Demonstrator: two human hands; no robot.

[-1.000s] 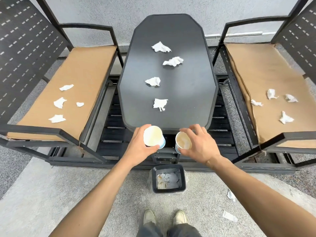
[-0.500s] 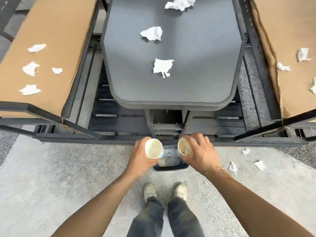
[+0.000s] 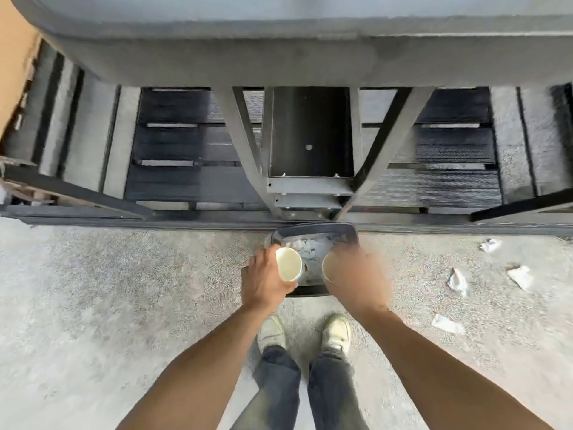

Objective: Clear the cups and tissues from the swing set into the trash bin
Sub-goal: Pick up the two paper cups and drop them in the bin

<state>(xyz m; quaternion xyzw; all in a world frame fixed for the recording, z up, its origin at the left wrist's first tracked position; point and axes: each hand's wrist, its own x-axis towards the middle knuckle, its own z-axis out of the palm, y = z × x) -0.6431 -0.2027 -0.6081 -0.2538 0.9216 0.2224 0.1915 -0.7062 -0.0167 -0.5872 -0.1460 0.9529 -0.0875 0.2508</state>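
At the 12 o'clock edge of the view, the grey bench [image 3: 279,41] spans the full width, with the dark swing-set frame [image 3: 310,131] beneath it. The concrete floor [image 3: 124,305] fills the lower half; a few scraps of tissue [image 3: 457,279] lie on it at 3 o'clock, well apart from the bin. The trash bin [image 3: 347,231] stands at centre, just ahead of the person's shoes [image 3: 336,333], and already contains crumpled white paper.

The left hand [image 3: 263,283] is closed around the left cup [image 3: 289,264], mouth toward the camera, over the bin's 9 o'clock rim. The right hand [image 3: 356,280] (heavily motion-blurred) appears closed around the right cup [image 3: 330,268] over the 3 o'clock rim; the exact finger spread cannot be told.

Step in hand, by judgement: depositing both cups. The next move calls for opening both hands while each cup is fully inside the rim line. Tissues on the bench cannot be seen from this angle and are presumably left to clear.
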